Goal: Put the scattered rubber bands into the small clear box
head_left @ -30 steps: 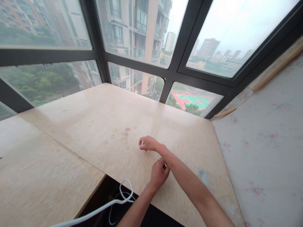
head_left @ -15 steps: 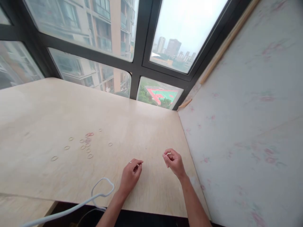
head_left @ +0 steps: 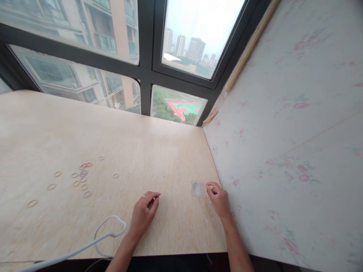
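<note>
My left hand rests on the pale wooden table with its fingers curled in; a small pale thing shows at the fingertips, too small to name. My right hand lies near the table's right edge, fingers pinched together, right beside a small clear plastic bag with a tiny greenish item in it. I cannot tell whether the fingers touch the bag. Several small rubber bands, tan and a few red, lie scattered on the table to the left.
A white cable loops over the table's near edge at the left. A floral-papered wall stands close on the right. Dark-framed windows run along the far side of the table.
The view has swung right. My right hand pulled back from the rubber bands to the table's right edge beside the clear bag. My left hand stays curled near the front edge.
</note>
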### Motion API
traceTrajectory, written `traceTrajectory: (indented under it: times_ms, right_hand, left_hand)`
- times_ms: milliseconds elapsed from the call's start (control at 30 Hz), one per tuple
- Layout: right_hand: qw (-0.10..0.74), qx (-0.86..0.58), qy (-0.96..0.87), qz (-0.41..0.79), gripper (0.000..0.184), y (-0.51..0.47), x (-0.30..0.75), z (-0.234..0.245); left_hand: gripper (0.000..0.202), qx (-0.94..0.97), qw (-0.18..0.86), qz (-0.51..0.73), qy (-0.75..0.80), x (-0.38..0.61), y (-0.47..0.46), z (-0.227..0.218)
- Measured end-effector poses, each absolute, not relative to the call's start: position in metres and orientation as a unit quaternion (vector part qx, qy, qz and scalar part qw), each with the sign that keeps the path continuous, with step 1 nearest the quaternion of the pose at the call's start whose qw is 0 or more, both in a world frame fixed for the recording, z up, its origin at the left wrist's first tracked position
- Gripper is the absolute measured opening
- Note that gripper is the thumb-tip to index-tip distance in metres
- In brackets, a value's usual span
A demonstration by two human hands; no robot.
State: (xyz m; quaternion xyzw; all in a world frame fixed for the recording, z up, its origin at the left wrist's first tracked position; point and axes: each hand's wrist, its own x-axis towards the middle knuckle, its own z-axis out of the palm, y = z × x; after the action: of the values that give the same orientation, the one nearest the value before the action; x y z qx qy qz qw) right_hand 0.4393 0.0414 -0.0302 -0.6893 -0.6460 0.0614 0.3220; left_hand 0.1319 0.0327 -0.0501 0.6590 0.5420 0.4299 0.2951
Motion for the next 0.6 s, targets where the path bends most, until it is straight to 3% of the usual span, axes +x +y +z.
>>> traceTrajectory:
  times_ms: [267,467,600]
  right_hand:
    - [0.399,-0.684,-0.605,0.083,0.034,0.007,0.405,-0.040]
    - [0.346,-0.621,-0.679,0.181,0.031,-0.013,0.373,-0.061]
    - [0.377,-0.639,-0.635,0.217,0.034,-0.007,0.376,-0.066]
  left_hand:
    - [0.021,0.649,0.298,0.437,0.546,0.132,0.033,-0.052]
    - [0.021,0.623,0.319,0.450,0.554,0.130,0.033,-0.051]
    - [0.023,0.563,0.349,0.475,0.579,0.123,0.037,-0.048]
